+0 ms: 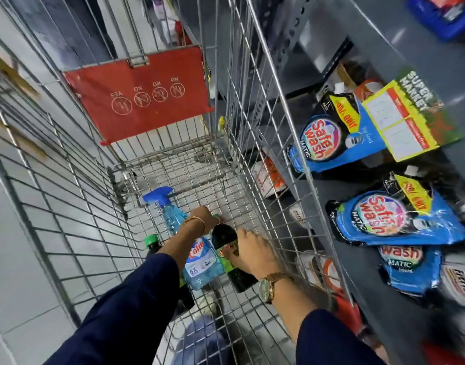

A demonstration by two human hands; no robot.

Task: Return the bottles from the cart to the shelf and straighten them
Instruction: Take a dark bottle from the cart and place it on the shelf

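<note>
Wire cart [75, 233], lower centre of the frame, holds a dark green bottle [227, 248] lying flat beside a blue spray bottle [197, 262]. Lift it level, I'd say, clear of the mesh. The right hand [252, 252] curls over its body; the left hand [202, 216] closes on its cap end.

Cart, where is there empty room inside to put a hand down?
The cart floor is bare at the far end, between the spray bottle's blue nozzle and the red flap. It is crowded near the person: the spray bottle, two dark bottles and both hands fill it.
</note>
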